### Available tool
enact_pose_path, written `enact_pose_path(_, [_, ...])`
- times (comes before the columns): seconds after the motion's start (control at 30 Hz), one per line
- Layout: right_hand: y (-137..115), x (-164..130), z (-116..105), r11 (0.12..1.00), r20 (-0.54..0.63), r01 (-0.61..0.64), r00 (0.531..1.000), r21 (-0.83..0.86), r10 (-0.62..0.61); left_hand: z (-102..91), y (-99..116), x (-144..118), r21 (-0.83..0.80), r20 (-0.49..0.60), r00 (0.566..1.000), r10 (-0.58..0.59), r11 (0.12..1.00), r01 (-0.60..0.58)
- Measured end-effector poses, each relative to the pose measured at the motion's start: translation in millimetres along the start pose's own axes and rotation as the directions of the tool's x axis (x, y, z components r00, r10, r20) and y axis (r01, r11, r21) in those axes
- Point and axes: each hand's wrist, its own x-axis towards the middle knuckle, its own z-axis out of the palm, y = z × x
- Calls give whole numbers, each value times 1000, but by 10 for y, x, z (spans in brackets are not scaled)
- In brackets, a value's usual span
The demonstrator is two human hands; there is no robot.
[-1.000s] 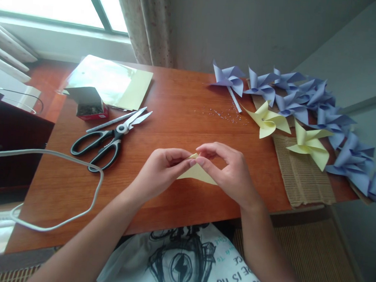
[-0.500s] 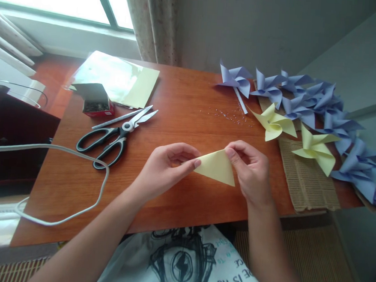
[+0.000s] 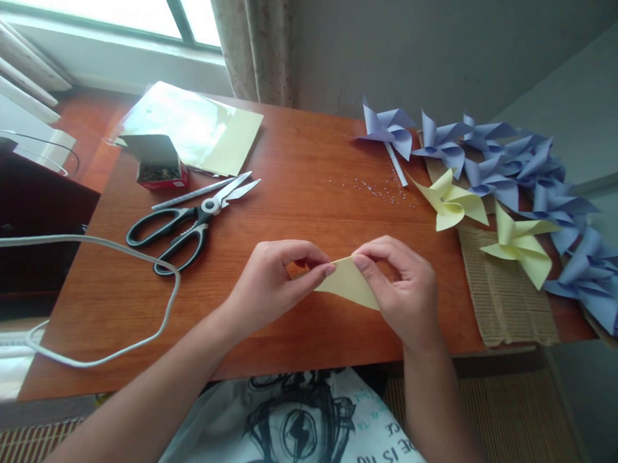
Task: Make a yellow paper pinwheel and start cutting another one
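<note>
I count two yellow pinwheels [image 3: 451, 203] at my two o'clock. One pair of scissors [image 3: 190, 223] lies at ten o'clock. I pinch one folded yellow paper [image 3: 348, 283].

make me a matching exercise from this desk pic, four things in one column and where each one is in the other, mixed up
Things:
1. folded yellow paper
2. scissors
3. small box
4. blue pinwheels

Places:
A. far right of the table, in a row
B. pinched between the left hand and right hand
C. on the sheet of yellow paper, far left
D. flat on the wood, left of the hands, blades open

Pairs: 1-B, 2-D, 3-C, 4-A
</note>
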Motion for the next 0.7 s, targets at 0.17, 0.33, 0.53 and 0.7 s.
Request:
enact_pose_path(0.17, [152,24,-104,983,-168,-118,976,140,141,-58,-2,16,5,-32,999,-15,1000,15])
enact_pose_path(0.33, [290,28,-105,958,-210,-161,954,237,212,-70,-3,17,-134,-80,991,-111,986,99])
enact_pose_path(0.53, [256,37,-49,922,-37,-234,966,308,257,-73,-65,41,-492,-186,927,-326,847,200])
enact_pose_path(0.7, [223,53,118,899,-79,-204,964,387,253,1,-94,48,-656,61,936,-347,692,299])
